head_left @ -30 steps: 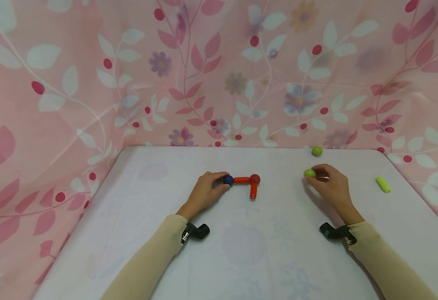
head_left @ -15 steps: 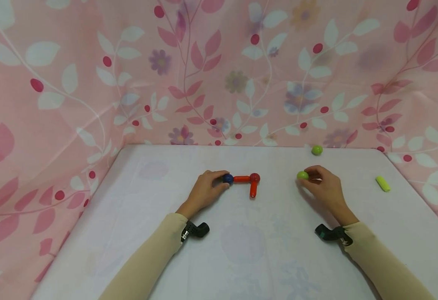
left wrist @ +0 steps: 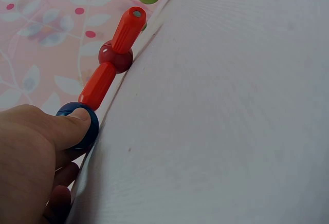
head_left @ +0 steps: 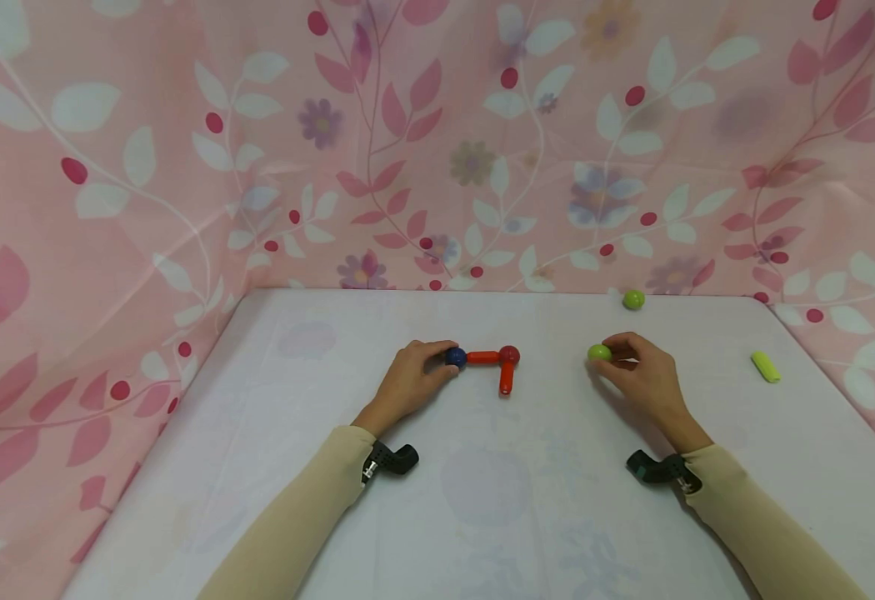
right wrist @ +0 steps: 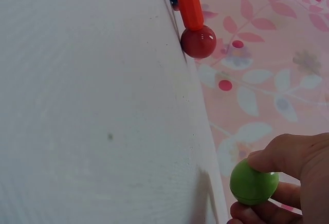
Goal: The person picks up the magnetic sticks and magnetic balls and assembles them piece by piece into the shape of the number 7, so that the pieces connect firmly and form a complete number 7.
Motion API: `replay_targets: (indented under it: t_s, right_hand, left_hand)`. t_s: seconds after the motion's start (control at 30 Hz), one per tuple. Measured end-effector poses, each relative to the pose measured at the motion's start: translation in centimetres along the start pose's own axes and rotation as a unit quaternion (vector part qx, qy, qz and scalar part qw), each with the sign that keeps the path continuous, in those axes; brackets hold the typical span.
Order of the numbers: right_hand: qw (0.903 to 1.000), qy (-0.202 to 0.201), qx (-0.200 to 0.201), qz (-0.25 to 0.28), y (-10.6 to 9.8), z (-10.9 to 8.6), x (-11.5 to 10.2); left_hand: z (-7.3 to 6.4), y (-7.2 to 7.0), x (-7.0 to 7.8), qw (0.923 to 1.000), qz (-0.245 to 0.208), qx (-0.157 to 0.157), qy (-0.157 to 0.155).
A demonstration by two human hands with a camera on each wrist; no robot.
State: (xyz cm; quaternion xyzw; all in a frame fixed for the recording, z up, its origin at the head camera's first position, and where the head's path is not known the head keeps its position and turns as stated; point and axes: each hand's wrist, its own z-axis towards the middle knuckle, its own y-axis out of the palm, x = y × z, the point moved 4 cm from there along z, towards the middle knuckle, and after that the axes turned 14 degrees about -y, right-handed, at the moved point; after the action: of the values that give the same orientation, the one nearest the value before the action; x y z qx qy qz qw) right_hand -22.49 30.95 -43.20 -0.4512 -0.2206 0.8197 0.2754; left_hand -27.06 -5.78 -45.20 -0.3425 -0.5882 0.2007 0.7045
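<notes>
My left hand point(head_left: 407, 385) pinches a blue ball point(head_left: 456, 357) between thumb and fingers. From that ball a red rod point(head_left: 483, 358) runs right to a dark red ball point(head_left: 509, 356). A second red rod point(head_left: 507, 379) is joined to the dark red ball and points toward me, its free end showing a small round metal-looking tip in the left wrist view. To the right, my right hand point(head_left: 647, 377) pinches a green ball point(right wrist: 253, 182) with thumb and fingertips, a gap away from the joined pieces.
Another green ball point(head_left: 634, 299) lies by the table's back edge, beyond my right hand. A yellow-green rod point(head_left: 765, 367) lies at the right side of the white table point(head_left: 452, 533). Pink floral cloth point(head_left: 407, 167) hangs behind.
My right hand has moved left with the green ball, closer to the red rods, slowing lately. The left hand and the joined pieces have stayed in place.
</notes>
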Motion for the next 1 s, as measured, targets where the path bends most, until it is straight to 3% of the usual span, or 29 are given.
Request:
replay_targets:
  t_s: [1.0]
  right_hand:
    - [0.9992,-0.019,-0.014,0.033,1.9,-0.3,-2.1]
  left_hand:
    - [0.0,0.0,-0.1,1.0,-0.001,0.0,-0.001]
